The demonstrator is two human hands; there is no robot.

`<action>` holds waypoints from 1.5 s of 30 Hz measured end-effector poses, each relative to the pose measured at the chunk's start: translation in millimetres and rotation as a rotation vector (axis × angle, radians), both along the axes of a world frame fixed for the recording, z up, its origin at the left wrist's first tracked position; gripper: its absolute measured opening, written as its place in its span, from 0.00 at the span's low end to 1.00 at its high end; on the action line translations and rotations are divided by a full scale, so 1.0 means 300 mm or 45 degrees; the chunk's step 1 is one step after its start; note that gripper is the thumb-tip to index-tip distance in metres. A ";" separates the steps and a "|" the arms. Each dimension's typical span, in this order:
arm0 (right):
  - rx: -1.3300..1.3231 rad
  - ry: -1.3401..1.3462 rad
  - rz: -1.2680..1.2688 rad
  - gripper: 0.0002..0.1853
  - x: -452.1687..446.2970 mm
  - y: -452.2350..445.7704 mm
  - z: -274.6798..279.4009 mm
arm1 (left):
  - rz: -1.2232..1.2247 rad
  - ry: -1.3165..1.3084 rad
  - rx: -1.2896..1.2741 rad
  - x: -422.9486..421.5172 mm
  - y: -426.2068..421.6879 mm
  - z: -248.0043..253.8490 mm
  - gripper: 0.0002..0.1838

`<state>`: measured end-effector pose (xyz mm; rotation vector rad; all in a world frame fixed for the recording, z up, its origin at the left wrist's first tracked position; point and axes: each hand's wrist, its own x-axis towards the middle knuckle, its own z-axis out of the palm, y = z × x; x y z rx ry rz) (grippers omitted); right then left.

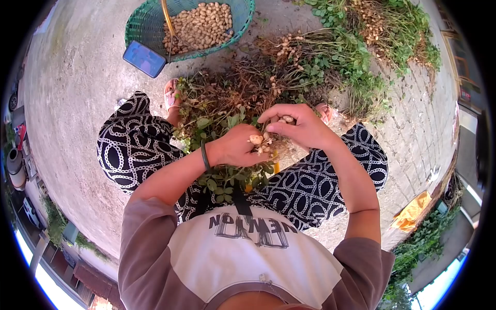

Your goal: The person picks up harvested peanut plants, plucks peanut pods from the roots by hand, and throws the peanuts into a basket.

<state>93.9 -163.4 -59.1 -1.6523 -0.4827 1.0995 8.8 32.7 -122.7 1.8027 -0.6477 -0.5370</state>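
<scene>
My left hand [235,146], with a dark band at the wrist, is closed around the stems of a peanut plant [223,183]. Its leaves hang below the fist toward my lap. A cluster of pale peanuts [262,142] sticks out at the root end, beside the thumb side of that fist. Close against it, my right hand [305,125] is curled around several loose peanuts [285,120], partly hidden by the fingers. Whether its fingertips also touch the root cluster I cannot tell.
A green basket [135,27] of picked peanuts [201,26] stands ahead, a phone [144,59] at its near rim. Pulled plants [243,82] lie between my feet, with another pile [382,31] at far right. A yellow-orange bag [412,211] lies on the right.
</scene>
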 end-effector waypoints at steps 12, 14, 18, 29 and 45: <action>0.001 -0.272 0.139 0.12 -0.021 0.013 -0.007 | -0.035 0.167 0.104 -0.018 -0.027 -0.023 0.20; 0.126 0.089 0.003 0.13 -0.018 0.008 -0.025 | 0.062 -0.014 0.024 -0.010 -0.024 -0.025 0.20; 0.334 0.724 -0.312 0.14 0.015 -0.002 -0.027 | -0.265 0.108 0.322 0.004 -0.003 -0.029 0.10; 0.107 0.751 -0.792 0.09 0.126 0.033 -0.067 | 0.147 -0.140 0.251 0.007 -0.007 0.048 0.14; -0.115 -0.426 -0.699 0.26 0.501 0.203 -0.027 | 0.794 0.989 -0.395 0.076 0.060 -0.042 0.17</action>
